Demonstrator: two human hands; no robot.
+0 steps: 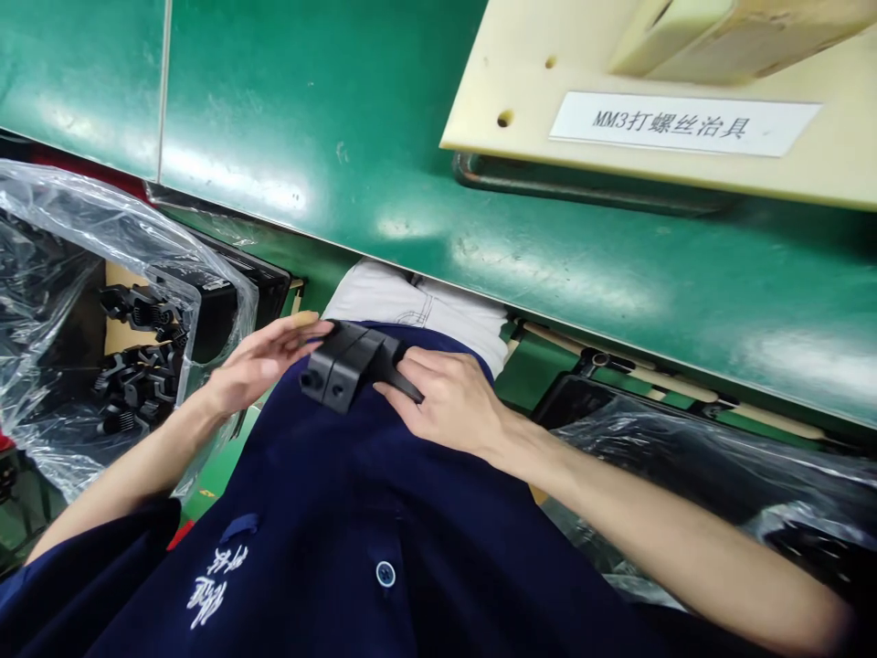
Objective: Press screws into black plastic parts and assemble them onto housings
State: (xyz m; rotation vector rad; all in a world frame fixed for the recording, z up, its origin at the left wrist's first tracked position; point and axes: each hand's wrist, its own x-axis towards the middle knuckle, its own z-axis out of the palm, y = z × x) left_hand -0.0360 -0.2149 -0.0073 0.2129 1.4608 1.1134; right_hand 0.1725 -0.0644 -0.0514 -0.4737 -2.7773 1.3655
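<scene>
In front of my waist, below the table edge, is a black plastic clamp-like part (348,358) with a blocky head, round holes in its end face and a narrow arm. My right hand (445,393) grips it by the arm, thumb and fingers closed around it. Some of those fingers are hidden behind the part. On the other side my left hand (257,358) has its fingers stretched out, fingertips at the edge of the blocky head. The thumb of that hand stays apart from the part.
A green table (329,119) runs across ahead of me. On it stands a cream fixture board (521,55) with a printed label (685,123). At left, a plastic-lined bin (206,320) contains several black clamp parts (141,366). Another plastic-covered black bin (637,429) is at right.
</scene>
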